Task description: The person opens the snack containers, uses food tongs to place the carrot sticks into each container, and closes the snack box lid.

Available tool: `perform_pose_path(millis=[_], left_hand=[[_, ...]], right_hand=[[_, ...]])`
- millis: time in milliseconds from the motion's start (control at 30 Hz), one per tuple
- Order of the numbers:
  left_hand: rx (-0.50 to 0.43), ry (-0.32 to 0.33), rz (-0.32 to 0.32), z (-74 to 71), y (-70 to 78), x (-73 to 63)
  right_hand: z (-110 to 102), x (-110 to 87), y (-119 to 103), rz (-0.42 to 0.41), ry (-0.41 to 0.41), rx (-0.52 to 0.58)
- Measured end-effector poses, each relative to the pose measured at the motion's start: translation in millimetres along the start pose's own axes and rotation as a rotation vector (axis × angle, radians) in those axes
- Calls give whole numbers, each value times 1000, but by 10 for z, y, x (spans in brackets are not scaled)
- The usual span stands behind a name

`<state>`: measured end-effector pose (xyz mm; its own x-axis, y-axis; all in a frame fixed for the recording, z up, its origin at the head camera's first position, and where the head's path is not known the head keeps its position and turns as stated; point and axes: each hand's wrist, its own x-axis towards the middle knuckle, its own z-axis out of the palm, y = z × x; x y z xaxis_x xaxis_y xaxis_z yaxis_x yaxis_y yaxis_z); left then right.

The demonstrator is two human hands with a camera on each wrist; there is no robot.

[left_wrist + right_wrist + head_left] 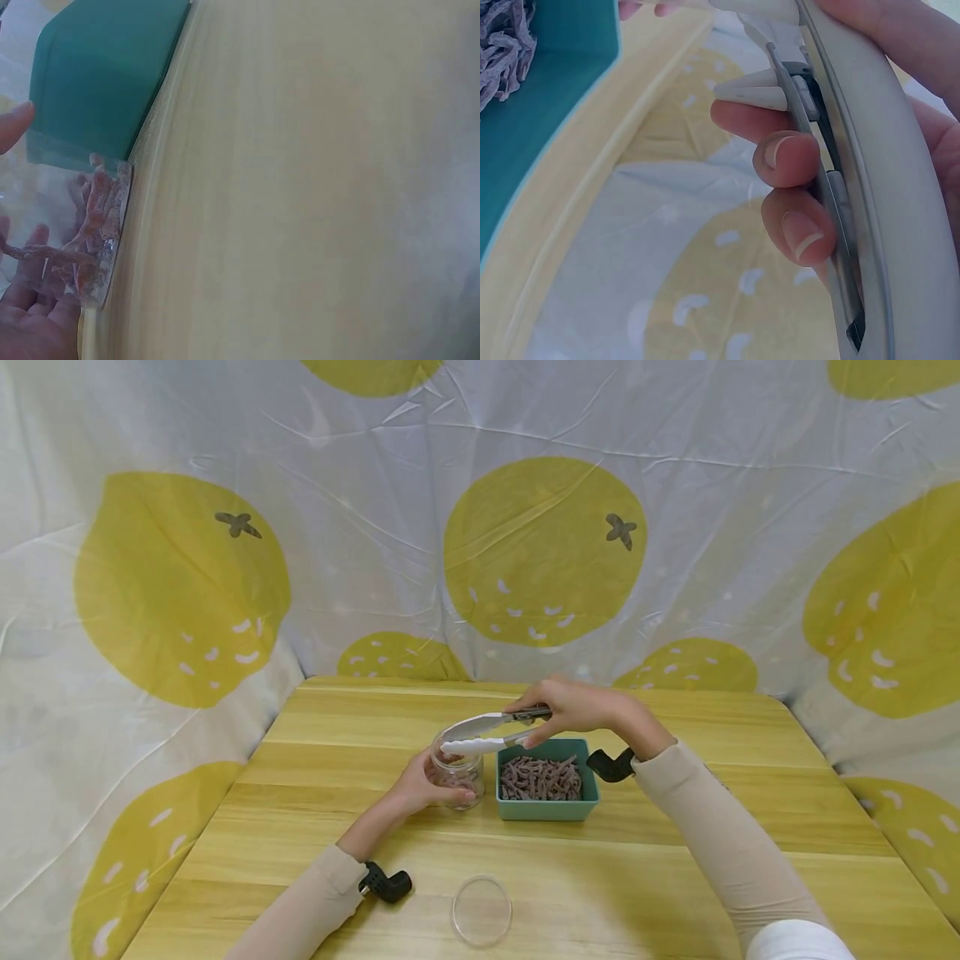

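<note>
My left hand (pixel 412 787) grips a clear jar (pixel 467 793) by its side, fingers round the far wall and thumb in front. Brownish-red strips (pixel 94 217) lie at the jar's bottom, seen through the wall in the left wrist view. With my right hand (pixel 577 706) I hold a pair of tongs (pixel 480 745), fingers curled round the handles in the right wrist view. The tong tips overlap the jar's mouth, their two arms apart. Just right of the jar stands a teal rectangular box (pixel 546 811) heaped with brownish strips (pixel 540 779).
A round clear lid (pixel 482 912) lies flat near the table's front edge. The wooden table (pixel 675 877) is backed by a lemon-print cloth (pixel 375 527), which also hangs at both sides. A black wrist camera (pixel 387 882) sticks out from the left sleeve.
</note>
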<state>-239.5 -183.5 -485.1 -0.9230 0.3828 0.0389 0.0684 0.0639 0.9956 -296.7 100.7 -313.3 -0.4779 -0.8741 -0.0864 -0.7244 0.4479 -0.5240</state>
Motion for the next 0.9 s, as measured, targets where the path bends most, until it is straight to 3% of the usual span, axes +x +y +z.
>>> perform_pose_path(millis=[367, 600, 900], left_hand=[[48, 3, 4, 9, 9, 21], [13, -17, 37, 5, 7, 28], [-18, -28, 24, -3, 14, 19]], right_hand=[[-13, -186, 111, 10, 40, 68], [-43, -382, 199, 35, 52, 118], [-17, -594, 273, 91, 34, 100]])
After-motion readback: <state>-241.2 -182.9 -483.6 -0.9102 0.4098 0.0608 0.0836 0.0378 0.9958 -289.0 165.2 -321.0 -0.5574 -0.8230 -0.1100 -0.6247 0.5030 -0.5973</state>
